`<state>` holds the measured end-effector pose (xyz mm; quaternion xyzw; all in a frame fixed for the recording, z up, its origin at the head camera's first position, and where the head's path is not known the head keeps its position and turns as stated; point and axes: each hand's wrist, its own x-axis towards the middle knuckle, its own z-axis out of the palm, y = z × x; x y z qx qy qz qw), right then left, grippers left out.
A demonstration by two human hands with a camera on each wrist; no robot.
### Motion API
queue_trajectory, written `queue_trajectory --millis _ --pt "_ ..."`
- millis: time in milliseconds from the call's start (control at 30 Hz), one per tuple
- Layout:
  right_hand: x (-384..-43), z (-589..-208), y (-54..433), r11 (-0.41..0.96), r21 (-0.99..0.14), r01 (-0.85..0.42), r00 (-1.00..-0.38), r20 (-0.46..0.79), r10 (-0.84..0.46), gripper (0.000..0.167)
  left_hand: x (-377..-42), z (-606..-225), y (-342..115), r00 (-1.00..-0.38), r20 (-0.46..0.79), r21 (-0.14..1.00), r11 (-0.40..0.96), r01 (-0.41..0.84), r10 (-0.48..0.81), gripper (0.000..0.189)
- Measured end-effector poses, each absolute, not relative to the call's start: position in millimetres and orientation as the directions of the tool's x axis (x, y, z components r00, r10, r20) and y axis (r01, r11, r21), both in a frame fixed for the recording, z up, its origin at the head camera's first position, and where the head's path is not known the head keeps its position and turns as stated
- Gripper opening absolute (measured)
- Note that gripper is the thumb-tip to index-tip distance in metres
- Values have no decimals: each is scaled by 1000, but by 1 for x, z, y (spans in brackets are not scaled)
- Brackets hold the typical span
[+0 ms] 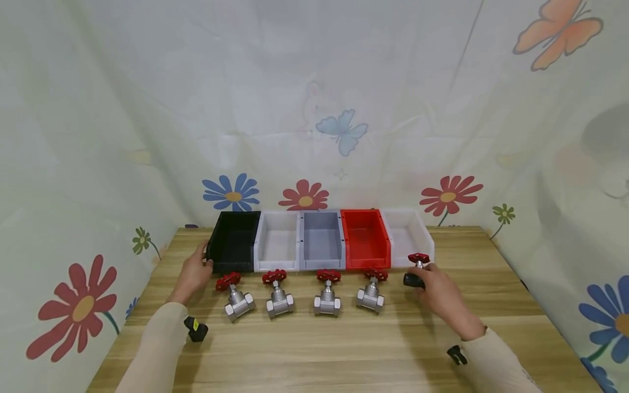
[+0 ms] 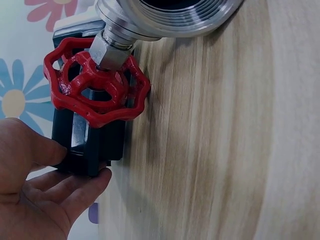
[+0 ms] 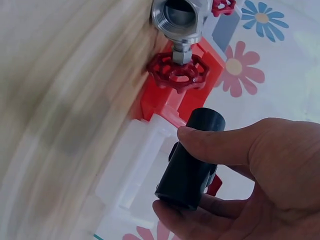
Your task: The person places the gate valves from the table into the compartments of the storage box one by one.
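My left hand (image 1: pixel 194 275) grips the near left corner of a black bin (image 1: pixel 233 243). In the left wrist view its thumb lies on the bin's rim, with the fingers against the outer side. My right hand (image 1: pixel 444 299) holds a valve with a black tubular body (image 3: pixel 187 167) and a red handwheel (image 1: pixel 419 257), in front of the right white bin (image 1: pixel 408 240). Thumb and fingers pinch the two ends of the black body. Much of the handwheel is hidden behind the body and hand in the right wrist view.
Several steel valves with red handwheels stand in a row, among them a left one (image 1: pixel 239 303) and a right one (image 1: pixel 371 297). Behind them are a white bin (image 1: pixel 278 265), a grey bin (image 1: pixel 321 245) and a red bin (image 1: pixel 366 243), side by side on the wooden table (image 1: pixel 304 355). A flowered curtain (image 1: pixel 275 109) hangs behind.
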<state>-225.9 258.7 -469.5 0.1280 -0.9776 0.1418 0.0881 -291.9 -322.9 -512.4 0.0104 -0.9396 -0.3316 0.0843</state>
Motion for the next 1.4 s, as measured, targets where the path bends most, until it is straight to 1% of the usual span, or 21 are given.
queue_trajectory --millis 167,467,800,1200,1400 --pt "-230 -464 261 923 -257 -287 -947 218 -234 35 -292 -511 -323 -988 135 625 781 23 -78 57" --pt "-237 -450 263 901 -202 -385 -896 316 -312 33 -292 -511 -323 -991 104 618 786 -2 -84 57" --pt "-247 -436 266 896 -189 -401 -886 328 -327 37 -294 -511 -323 -989 116 618 786 4 -86 57" --pt "-266 -432 270 885 -156 -438 -867 333 -370 41 -292 -509 -322 -992 87 619 785 -17 -90 58" --pt "-275 -436 273 885 -169 -434 -873 322 -366 41 -292 -507 -320 -992 79 622 783 -24 -94 57"
